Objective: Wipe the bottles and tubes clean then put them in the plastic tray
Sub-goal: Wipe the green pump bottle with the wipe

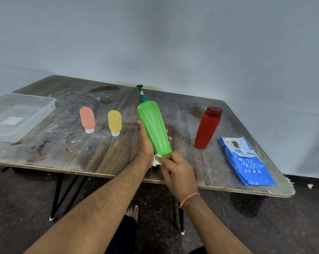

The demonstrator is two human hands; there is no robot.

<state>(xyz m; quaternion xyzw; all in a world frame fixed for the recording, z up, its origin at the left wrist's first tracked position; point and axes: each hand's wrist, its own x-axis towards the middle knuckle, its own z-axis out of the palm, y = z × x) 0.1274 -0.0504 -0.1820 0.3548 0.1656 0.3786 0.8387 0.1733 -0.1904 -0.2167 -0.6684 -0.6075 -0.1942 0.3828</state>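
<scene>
My left hand (145, 142) grips a tall green pump bottle (153, 125) around its middle and holds it tilted above the table. My right hand (175, 169) pinches a white wipe (156, 160) against the bottle's bottom end. A pink tube (87, 119) and a yellow tube (114, 121) stand cap-down on the table to the left. To the right stands a red bottle (207, 128). The clear plastic tray (36, 110) sits at the table's far left with nothing in it.
A blue pack of wipes (244, 160) lies near the table's right front corner. The wooden table (81, 151) is stained and backs onto a grey wall. Its black legs and a bare foot (133, 211) show below the front edge.
</scene>
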